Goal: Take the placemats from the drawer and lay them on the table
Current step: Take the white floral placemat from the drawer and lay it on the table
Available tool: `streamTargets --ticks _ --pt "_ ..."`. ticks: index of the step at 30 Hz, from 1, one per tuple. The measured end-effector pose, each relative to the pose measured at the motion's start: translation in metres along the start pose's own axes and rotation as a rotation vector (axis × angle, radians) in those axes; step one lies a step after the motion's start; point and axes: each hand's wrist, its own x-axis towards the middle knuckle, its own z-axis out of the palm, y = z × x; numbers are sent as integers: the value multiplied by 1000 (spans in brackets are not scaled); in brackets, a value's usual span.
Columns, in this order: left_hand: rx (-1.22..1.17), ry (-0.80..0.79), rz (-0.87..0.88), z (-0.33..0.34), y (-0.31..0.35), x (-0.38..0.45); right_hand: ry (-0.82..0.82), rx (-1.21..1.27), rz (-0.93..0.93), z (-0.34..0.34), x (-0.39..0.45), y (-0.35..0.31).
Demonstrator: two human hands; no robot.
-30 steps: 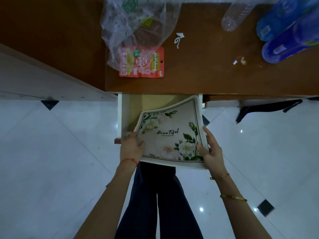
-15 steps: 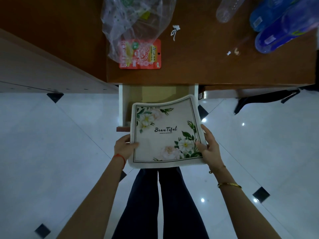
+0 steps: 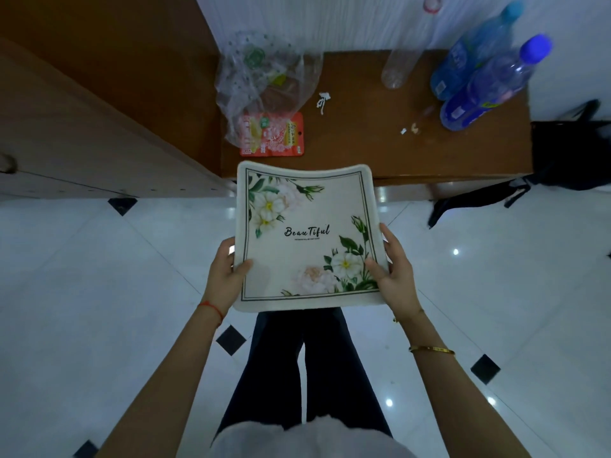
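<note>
- Both hands hold one placemat (image 3: 307, 236) by its near corners, above the white tiled floor (image 3: 99, 276) and in front of the bench (image 3: 380, 143).
- Left hand (image 3: 226, 272): thumb lies on the printed face at the lower left corner, fingers curl round the left edge and go underneath. A red cord sits on that wrist.
- Right hand (image 3: 395, 272): thumb presses on the lower right corner beside the white flower, fingers run up along the right edge and under it. A gold bangle (image 3: 431, 349) sits on that forearm.
- Placemat: pale, with rounded corners and a thin dark double border. White and pink flowers with green leaves fill the upper left and lower right. The script in the middle reads "BeauTiful"; the small line beneath it is too fine to read. The far edge curves upward and overlaps the front edge of the bench in this view. The mat is held clear, not laid down.
- Left of the bench stands a brown wooden cabinet (image 3: 82, 127).
- On the bench, left side: a clear dotted plastic bag (image 3: 264, 77) lies partly over a red snack packet (image 3: 274, 135); the packet's print is not legible.
- Middle: a small white scrap (image 3: 323, 100).
- Right side: a clear empty bottle (image 3: 398, 69), then two blue bottles (image 3: 479, 74) close together, labels unreadable.
- Dark trousers show below the mat.
</note>
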Motion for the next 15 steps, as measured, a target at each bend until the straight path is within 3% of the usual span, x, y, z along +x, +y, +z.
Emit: streamTargets --ticks 7,15 --pt "-49 37 128 -38 70 -72 26 70 -63 -2 -58 -78" --pt "-121 104 226 -59 99 -128 -25 91 -130 -8 -94 -131"
